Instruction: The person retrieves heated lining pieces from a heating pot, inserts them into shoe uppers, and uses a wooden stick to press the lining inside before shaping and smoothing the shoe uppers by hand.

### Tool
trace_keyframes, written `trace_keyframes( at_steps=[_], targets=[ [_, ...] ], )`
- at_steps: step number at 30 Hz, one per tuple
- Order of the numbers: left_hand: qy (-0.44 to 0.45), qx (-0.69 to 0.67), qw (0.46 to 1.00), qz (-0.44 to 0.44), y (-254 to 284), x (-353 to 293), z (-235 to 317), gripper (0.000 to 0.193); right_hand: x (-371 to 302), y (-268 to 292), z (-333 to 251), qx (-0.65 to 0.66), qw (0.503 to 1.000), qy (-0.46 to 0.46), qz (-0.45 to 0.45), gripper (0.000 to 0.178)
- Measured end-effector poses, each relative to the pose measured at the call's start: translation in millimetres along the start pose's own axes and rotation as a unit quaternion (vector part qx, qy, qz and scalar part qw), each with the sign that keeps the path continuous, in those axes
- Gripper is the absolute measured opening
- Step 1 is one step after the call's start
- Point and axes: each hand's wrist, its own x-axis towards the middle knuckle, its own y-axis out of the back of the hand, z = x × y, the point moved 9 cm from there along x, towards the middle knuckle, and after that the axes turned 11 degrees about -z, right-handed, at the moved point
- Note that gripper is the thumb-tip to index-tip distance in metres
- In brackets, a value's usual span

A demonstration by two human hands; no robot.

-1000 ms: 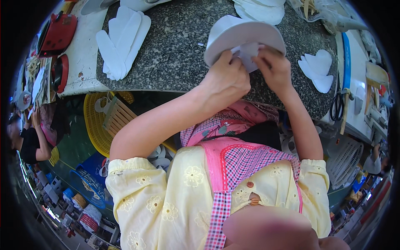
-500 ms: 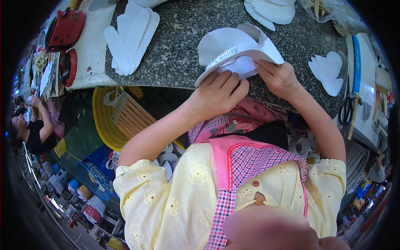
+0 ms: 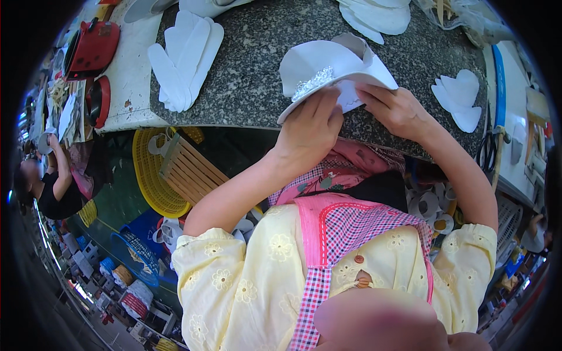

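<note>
A curved white shoe-upper piece [image 3: 328, 67] with a glittery silver trim [image 3: 312, 83] rests at the near edge of the speckled stone slab [image 3: 252, 70]. My left hand [image 3: 310, 131] presses on its near edge, fingers under the trim. My right hand [image 3: 398, 111] pinches the piece's right side, close to the left hand. Both forearms come up from my yellow sleeves.
Stacks of white cut pieces lie on the slab at left [image 3: 184, 55], at the top [image 3: 377, 14] and at right [image 3: 459, 99]. Scissors [image 3: 487, 149] hang at the right edge. A yellow basket [image 3: 161, 181] sits below the slab. A person [image 3: 52, 187] sits far left.
The white piece has been turned and pushed outward on the slab, its silver trim now facing me. Both hands stayed on it, shifting slightly to its near edge.
</note>
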Motion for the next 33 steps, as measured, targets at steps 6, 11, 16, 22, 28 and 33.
trace_keyframes(
  at_steps=[6,11,16,22,28,33],
  targets=[
    [-0.055,0.058,0.993,-0.084,-7,8,9,0.03,1,7,-3,-0.031,0.999,-0.022,0.023,0.032],
    [-0.052,0.093,0.991,-0.086,-11,16,9,0.033,4,7,5,0.011,1.0,-0.006,-0.006,0.032],
    [-0.085,0.13,0.986,-0.066,-9,21,14,0.024,-11,10,14,0.057,0.994,-0.078,0.05,0.034],
    [-0.14,0.046,0.963,-0.225,2,34,3,0.028,7,18,15,0.035,0.998,-0.044,0.02,0.025],
    [0.003,-0.065,0.971,0.228,119,28,-65,0.056,-12,46,61,0.594,0.762,-0.121,0.23,0.015],
    [0.145,-0.671,0.727,-0.001,16,61,-63,0.075,-5,50,47,0.719,0.63,-0.138,0.259,0.03]
  ],
)
